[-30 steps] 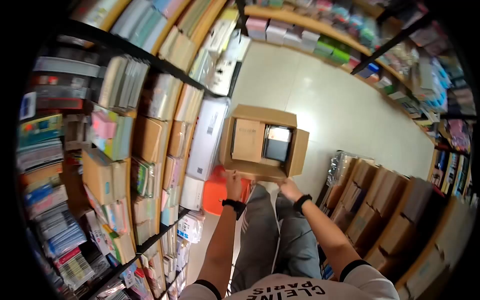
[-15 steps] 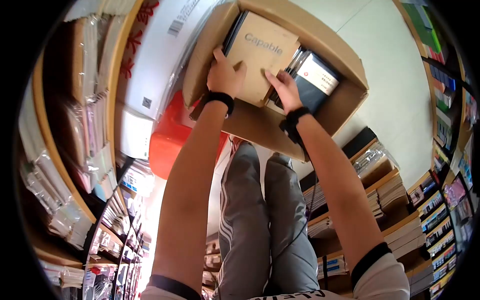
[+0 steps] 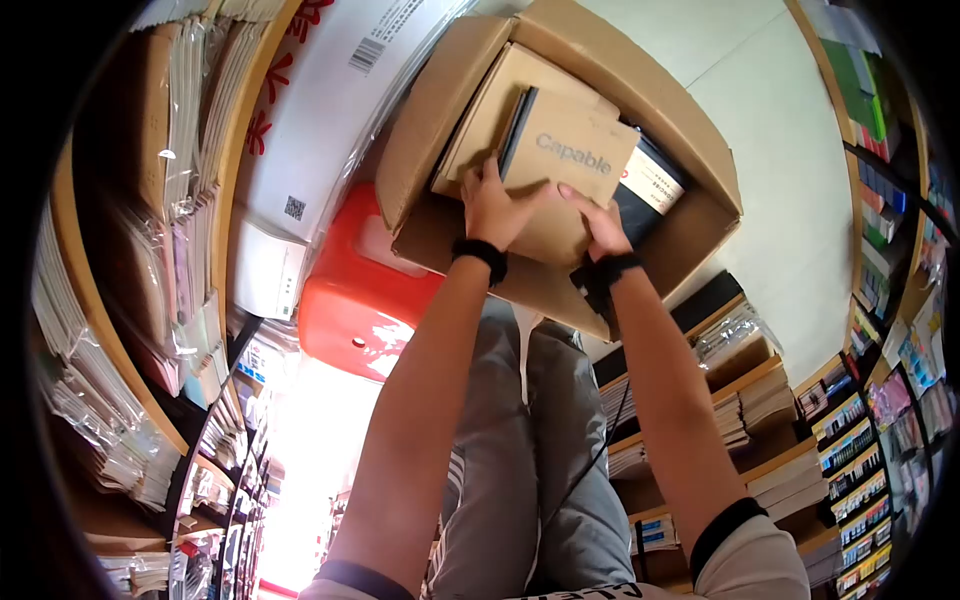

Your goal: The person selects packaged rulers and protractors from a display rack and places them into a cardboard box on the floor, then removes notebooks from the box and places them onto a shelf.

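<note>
A brown notebook (image 3: 570, 165) marked "Capable" is gripped between my two hands, above the inside of an open cardboard box (image 3: 420, 130). My left hand (image 3: 498, 208) holds its left edge, fingers on the dark spine side and thumb on the cover. On its lower right, my right hand (image 3: 600, 225) has its thumb on the cover; its other fingers are mostly hidden. Behind it in the box lies another brown cover (image 3: 480, 120). A black book with a cream band (image 3: 652, 180) lies at the box's right side, partly covered.
Beside the box at left is a red stool (image 3: 360, 300). A white package with red characters (image 3: 350, 90) stands left of the box. Shelves of wrapped paper goods (image 3: 190, 200) line the left, and more shelves (image 3: 760, 400) stand at the lower right.
The "Capable" notebook has come right and down with both hands, uncovering another brown cover behind it. It now overlaps more of the black book.
</note>
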Motion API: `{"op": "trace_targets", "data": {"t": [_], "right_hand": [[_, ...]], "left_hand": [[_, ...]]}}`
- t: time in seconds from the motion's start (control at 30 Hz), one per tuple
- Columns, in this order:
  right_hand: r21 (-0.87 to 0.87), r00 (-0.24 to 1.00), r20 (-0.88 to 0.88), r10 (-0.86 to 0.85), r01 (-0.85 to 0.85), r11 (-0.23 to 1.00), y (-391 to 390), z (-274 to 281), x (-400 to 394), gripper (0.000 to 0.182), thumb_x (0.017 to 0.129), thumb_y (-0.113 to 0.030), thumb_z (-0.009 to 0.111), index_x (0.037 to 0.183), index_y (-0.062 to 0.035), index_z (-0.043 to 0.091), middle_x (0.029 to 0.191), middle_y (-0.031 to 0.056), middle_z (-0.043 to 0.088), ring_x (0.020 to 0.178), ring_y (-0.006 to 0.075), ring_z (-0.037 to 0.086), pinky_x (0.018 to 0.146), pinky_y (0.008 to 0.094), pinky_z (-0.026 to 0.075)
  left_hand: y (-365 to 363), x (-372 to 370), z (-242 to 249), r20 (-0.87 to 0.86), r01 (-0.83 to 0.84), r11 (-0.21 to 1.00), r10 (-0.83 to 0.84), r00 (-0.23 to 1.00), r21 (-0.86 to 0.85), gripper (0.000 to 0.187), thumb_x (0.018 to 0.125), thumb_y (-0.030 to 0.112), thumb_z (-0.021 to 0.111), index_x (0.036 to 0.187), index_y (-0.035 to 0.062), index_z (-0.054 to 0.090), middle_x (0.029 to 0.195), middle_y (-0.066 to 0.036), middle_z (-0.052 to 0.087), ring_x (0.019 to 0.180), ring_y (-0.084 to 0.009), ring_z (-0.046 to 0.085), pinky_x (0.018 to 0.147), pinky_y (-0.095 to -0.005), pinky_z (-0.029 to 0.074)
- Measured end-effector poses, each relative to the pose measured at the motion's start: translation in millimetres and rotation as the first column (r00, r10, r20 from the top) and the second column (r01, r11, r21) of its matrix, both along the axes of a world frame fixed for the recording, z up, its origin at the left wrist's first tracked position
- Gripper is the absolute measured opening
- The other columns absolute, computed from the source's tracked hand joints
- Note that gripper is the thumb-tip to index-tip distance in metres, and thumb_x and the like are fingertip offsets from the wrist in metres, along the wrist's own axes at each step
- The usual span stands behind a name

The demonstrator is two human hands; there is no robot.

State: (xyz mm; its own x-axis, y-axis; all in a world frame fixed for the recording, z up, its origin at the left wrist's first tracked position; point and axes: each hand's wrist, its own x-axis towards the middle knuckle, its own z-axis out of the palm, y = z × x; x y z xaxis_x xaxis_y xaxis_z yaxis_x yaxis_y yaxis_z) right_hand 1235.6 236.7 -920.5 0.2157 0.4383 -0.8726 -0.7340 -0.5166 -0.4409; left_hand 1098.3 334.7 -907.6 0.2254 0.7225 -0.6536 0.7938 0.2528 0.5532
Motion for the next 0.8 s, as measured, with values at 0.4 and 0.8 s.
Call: {"op": "trace_targets", "data": {"t": [0.4,0.8], "right_hand": [[0.203,0.940,-0.258,-0.225,0.281,0.938,-122,272,28,0.060,0.068,-0.002,0.070,0.122,0.0052,0.047,0.115,0.0172,0.059,0.104,0.0287,0.059,0.091,0.0381,0.046],[0.691,0.724,-0.512,-0.462,0.667,0.279,-188,568,-68,0.057,0.072,-0.005,0.069,0.125,0.0008,0.050,0.121,0.0162,0.057,0.108,0.0298,0.058,0.094,0.0424,0.046]], "left_hand": [[-29,-14,313,0.655,0.342,0.853,0.000,0.756,-0.395,0.081,0.083,0.028,0.066,0.139,-0.0009,0.015,0.129,-0.022,0.045,0.121,-0.0313,0.047,0.099,-0.0359,0.036],[-45,10,670,0.811,0.784,0.617,-0.424,0.403,-0.066,0.062,0.084,0.019,0.065,0.132,-0.0022,0.033,0.112,-0.013,0.057,0.101,-0.0168,0.055,0.088,-0.0299,0.043]]}}
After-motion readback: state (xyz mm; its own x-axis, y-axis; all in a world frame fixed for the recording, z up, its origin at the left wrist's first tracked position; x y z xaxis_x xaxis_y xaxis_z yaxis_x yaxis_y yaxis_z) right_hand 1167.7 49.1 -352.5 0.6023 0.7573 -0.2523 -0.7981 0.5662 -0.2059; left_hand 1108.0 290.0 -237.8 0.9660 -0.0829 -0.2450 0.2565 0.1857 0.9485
